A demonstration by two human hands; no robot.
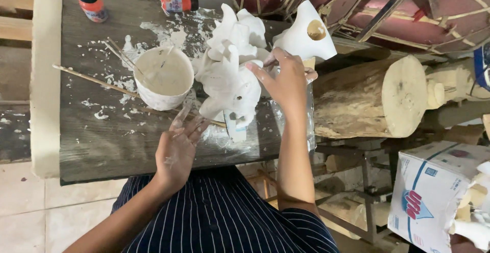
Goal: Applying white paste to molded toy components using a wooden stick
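White plaster figure (229,82) sits gripped under your right hand (286,79) fingers while your left hand (176,148) pinches a brush (182,116); coat next, steadily.

Paint bottles (90,0), two; white bowl (163,77), one; white figures (230,74), two; log (370,97), one; cardboard box (434,192), one; hands (286,79), two.

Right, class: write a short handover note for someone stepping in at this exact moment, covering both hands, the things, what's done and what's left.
Left hand: holds a thin brush near the figure's base.
Right hand: steadies the white figure from the right side.
Cup of white paint stands left of the figure; two bottles at the board's far edge.
Done: the figure looks white all over.
Left: cannot tell; hidden sides may need paint.
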